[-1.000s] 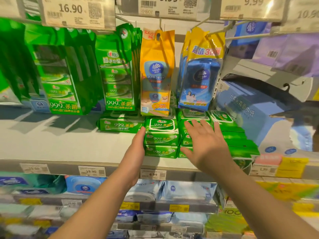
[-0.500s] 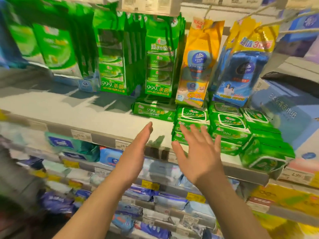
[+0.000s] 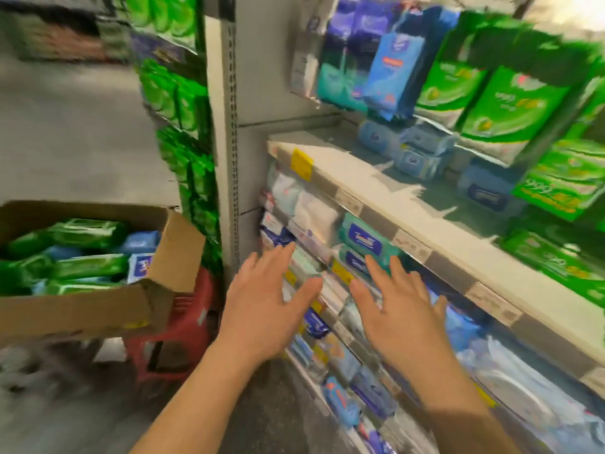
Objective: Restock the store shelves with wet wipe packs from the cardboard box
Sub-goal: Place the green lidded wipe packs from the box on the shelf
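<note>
The cardboard box (image 3: 108, 309) sits at the left with its flaps up, filled with green wet wipe packs (image 3: 88, 265) and a few blue ones. My left hand (image 3: 262, 306) and my right hand (image 3: 397, 312) hang in the air in front of the lower shelves, fingers spread and straight, holding nothing. Both hands are well to the right of the box. The white shelf (image 3: 376, 188) at the right carries flat green packs (image 3: 553, 253) and pale blue packs (image 3: 412, 155). The picture is blurred by motion.
The box rests on a red plastic stool (image 3: 176, 335). A grey upright post (image 3: 229, 126) divides the shelving; green packs (image 3: 176, 103) hang to its left. Lower shelves (image 3: 327, 267) hold blue and white packs behind price tags. Grey aisle floor (image 3: 65, 142) stretches away at the left.
The view has swung left and down from the green packs toward the box. Both hands have pulled back from the stacked packs on the shelf and now hover empty lower down.
</note>
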`<state>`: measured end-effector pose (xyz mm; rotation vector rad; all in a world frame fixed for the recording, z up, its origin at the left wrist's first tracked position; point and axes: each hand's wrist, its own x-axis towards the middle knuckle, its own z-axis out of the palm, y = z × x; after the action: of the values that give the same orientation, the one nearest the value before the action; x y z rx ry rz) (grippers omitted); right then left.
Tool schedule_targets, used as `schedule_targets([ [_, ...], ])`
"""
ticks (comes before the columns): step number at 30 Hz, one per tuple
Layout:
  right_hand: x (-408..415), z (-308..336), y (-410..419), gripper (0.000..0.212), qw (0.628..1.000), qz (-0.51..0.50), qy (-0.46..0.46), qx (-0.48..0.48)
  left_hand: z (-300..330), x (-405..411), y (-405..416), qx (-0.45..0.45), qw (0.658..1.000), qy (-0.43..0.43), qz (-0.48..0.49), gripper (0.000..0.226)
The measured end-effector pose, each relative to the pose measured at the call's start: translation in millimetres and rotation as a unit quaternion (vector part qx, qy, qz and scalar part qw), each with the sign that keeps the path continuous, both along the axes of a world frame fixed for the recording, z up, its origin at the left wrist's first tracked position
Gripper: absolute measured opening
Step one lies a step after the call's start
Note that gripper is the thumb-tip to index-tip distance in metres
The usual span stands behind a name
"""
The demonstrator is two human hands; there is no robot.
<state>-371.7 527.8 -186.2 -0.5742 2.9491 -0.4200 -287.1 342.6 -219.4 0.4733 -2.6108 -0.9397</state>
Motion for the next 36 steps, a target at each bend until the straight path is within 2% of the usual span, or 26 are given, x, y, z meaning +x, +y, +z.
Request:
schedule_targets([
  [2, 12, -6, -51, 0.067, 0.999, 0.047, -0.008, -0.010, -13, 29, -42, -0.011, 0.998, -0.034, 0.059, 0.113],
  [5, 33, -17, -118, 0.068, 0.992, 0.120, -0.024, -0.006, -30, 69, -96, -0.010, 0.989, -0.053, 0.137, 0.117],
  [9, 51, -37, -192, 0.082, 0.979, 0.197, -0.048, -0.018, -46, 114, -149, 0.012, 0.977, -0.056, 0.204, 0.099],
  [12, 57, -50, -242, 0.076, 0.966, 0.245, -0.080, -0.009, -58, 139, -185, 0.041, 0.964, -0.066, 0.256, 0.094],
  [15, 59, -63, -288, 0.085, 0.954, 0.282, -0.095, -0.027, -71, 156, -219, 0.078, 0.952, -0.076, 0.286, 0.092],
  [22, 31, -82, -400, 0.064, 0.936, 0.328, -0.120, -0.039, -90, 157, -310, 0.145, 0.927, -0.096, 0.333, 0.092],
  [27, 0, -88, -481, 0.067, 0.921, 0.354, -0.147, -0.066, -74, 140, -385, 0.146, 0.909, -0.102, 0.378, 0.111],
  [33, -16, -103, -568, 0.086, 0.901, 0.402, -0.153, -0.053, -70, 136, -449, 0.162, 0.888, -0.108, 0.416, 0.096],
  [36, -15, -108, -605, 0.075, 0.882, 0.430, -0.194, -0.026, -74, 143, -473, 0.179, 0.876, -0.112, 0.434, 0.095],
])
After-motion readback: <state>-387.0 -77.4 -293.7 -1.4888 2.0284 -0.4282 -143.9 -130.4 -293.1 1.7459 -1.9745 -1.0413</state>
